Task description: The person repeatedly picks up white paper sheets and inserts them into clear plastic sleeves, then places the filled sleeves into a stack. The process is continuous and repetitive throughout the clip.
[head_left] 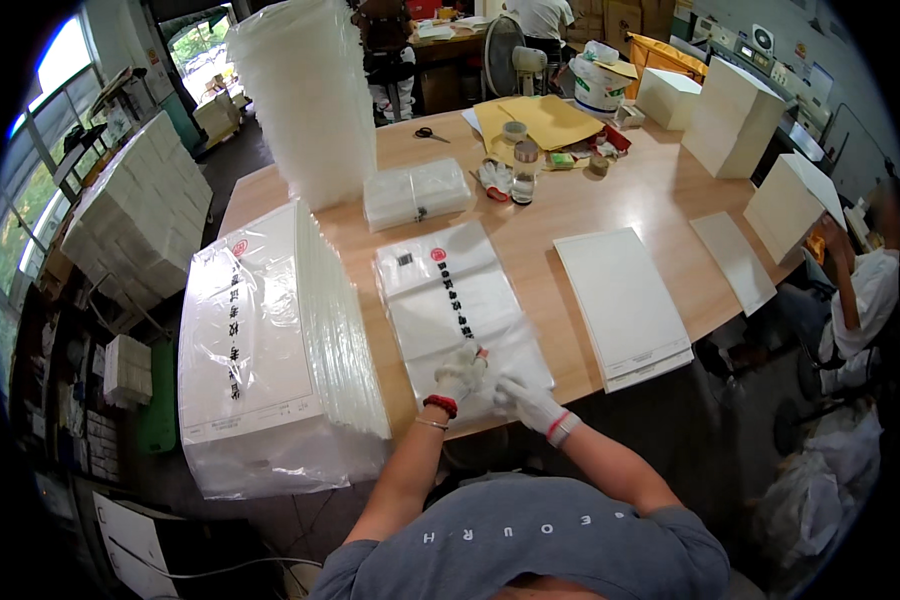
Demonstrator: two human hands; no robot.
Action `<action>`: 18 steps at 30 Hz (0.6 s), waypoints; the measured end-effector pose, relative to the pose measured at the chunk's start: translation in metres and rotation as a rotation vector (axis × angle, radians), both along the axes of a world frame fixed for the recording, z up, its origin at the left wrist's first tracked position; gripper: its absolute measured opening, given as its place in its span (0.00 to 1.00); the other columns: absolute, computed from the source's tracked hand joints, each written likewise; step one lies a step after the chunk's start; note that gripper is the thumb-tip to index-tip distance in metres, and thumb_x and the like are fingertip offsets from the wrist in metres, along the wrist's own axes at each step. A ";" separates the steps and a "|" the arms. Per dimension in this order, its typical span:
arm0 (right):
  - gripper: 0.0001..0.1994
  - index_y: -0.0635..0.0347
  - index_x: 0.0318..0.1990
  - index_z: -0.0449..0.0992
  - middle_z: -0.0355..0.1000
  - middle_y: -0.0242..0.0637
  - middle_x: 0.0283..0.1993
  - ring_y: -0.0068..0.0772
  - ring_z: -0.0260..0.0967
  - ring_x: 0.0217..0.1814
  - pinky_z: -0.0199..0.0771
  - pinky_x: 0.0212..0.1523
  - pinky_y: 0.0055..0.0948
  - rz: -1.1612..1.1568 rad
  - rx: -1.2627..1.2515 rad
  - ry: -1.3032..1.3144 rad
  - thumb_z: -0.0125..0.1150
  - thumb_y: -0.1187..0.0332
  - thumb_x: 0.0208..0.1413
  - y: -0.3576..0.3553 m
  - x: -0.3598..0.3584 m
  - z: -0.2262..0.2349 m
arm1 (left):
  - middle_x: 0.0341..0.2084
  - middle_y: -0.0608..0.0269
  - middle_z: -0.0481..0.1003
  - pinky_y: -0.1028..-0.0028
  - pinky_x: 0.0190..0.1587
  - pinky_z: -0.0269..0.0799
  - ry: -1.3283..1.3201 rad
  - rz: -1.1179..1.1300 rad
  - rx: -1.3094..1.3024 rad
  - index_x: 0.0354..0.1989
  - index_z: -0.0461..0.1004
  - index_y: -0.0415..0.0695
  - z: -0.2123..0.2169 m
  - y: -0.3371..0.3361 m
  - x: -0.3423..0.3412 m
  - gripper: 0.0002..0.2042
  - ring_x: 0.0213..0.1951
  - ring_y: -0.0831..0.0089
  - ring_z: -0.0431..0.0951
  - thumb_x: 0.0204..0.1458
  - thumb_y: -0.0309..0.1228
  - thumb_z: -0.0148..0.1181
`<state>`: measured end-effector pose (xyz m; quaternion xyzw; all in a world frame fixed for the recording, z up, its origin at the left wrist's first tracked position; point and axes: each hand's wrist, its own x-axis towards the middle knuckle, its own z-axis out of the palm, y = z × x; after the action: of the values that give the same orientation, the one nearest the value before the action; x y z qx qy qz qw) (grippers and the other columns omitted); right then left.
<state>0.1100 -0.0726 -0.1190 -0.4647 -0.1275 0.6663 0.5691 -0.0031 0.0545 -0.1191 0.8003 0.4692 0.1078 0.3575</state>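
Note:
A flat stack of clear printed plastic bags (458, 275) lies on the table straight in front of me. Both hands wear white gloves and work at its near end. My left hand (460, 372), with a red bracelet at the wrist, rests on the top bag with its fingers curled in on the plastic. Close to its right, my right hand (530, 404) has its fingers drawn together at the bag's near edge. To the left stands a tall pile of filled clear bags (255, 330) holding white sheets. A stack of white paper (625, 300) lies to the right.
Behind the bags are a wrapped bundle of plastic (417, 193), a tall plastic roll (305, 100), scissors (430, 134), a clear bottle (524, 172) and yellow envelopes (540, 122). White paper blocks (732, 120) line the far right. Another person (870, 290) sits at the right edge.

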 end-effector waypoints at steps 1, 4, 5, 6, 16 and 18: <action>0.16 0.63 0.40 0.70 0.65 0.31 0.32 0.22 0.64 0.33 0.69 0.35 0.26 0.004 0.028 -0.089 0.53 0.57 0.55 0.021 -0.005 0.008 | 0.24 0.50 0.73 0.64 0.31 0.66 0.032 0.007 0.014 0.32 0.69 0.43 -0.001 0.000 -0.001 0.12 0.29 0.57 0.74 0.52 0.39 0.47; 0.16 0.65 0.35 0.72 0.65 0.37 0.34 0.32 0.64 0.37 0.68 0.39 0.31 0.059 0.136 -0.644 0.57 0.57 0.50 0.056 0.010 0.021 | 0.24 0.55 0.74 0.66 0.28 0.68 -0.120 0.023 0.238 0.32 0.70 0.44 -0.021 0.021 -0.011 0.08 0.26 0.61 0.74 0.52 0.35 0.49; 0.17 0.65 0.34 0.72 0.66 0.39 0.36 0.37 0.64 0.38 0.67 0.40 0.34 0.126 0.180 -1.004 0.58 0.58 0.48 0.059 0.028 0.010 | 0.23 0.58 0.74 0.68 0.27 0.67 -0.226 0.133 0.271 0.32 0.69 0.43 -0.022 0.028 -0.016 0.08 0.24 0.65 0.73 0.52 0.34 0.50; 0.17 0.66 0.33 0.73 0.66 0.42 0.37 0.41 0.64 0.40 0.67 0.41 0.36 0.192 0.212 -1.363 0.59 0.58 0.46 0.056 0.042 0.003 | 0.23 0.61 0.74 0.71 0.25 0.67 -0.342 0.238 0.307 0.31 0.68 0.43 -0.024 0.035 -0.020 0.07 0.23 0.69 0.72 0.52 0.34 0.50; 0.17 0.59 0.42 0.69 0.66 0.45 0.45 0.47 0.62 0.50 0.62 0.49 0.35 0.021 0.580 -1.933 0.59 0.67 0.41 0.105 0.002 -0.037 | 0.29 0.62 0.75 0.82 0.25 0.64 -0.758 0.156 -0.393 0.42 0.65 0.39 0.102 0.045 0.015 0.09 0.24 0.83 0.67 0.54 0.27 0.50; 0.16 0.60 0.43 0.70 0.69 0.44 0.43 0.45 0.65 0.47 0.65 0.47 0.34 0.068 0.635 -1.967 0.57 0.70 0.44 0.095 -0.003 -0.018 | 0.29 0.62 0.75 0.81 0.29 0.67 -0.692 0.052 -0.264 0.46 0.64 0.38 0.110 0.047 0.011 0.14 0.29 0.81 0.70 0.52 0.26 0.52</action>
<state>0.1067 0.0224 -0.1366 -0.6285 -0.7193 -0.0568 0.2905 0.0081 0.1011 -0.0092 0.6512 0.3505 0.3197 0.5923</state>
